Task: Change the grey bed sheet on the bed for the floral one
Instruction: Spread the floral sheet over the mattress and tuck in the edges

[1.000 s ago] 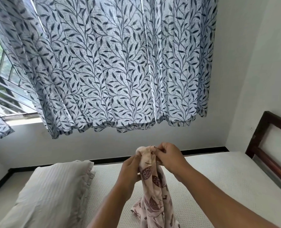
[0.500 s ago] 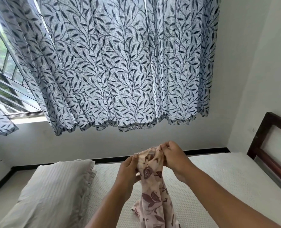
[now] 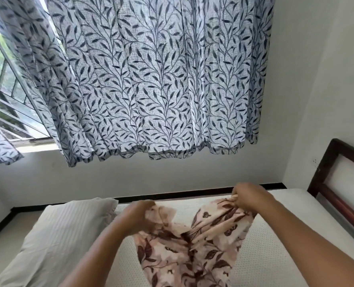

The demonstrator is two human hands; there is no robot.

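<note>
I hold the floral sheet (image 3: 194,243), pale pink with dark brown leaves, up over the bare white mattress (image 3: 275,235). My left hand (image 3: 135,214) grips its top edge on the left. My right hand (image 3: 248,195) pinches the top edge further right and a little higher. The cloth hangs spread between the two hands and drops out of view at the bottom. No grey sheet is in view.
A grey-white striped pillow (image 3: 62,230) lies on the bed's left part. A dark wooden headboard (image 3: 337,183) stands at the right. The leaf-print curtain (image 3: 151,79) hangs over the far wall, with a window (image 3: 4,90) at the left.
My hands were close together on the bunched sheet. They have moved apart, left hand leftward and lower, right hand rightward, and the floral cloth has opened out between them.
</note>
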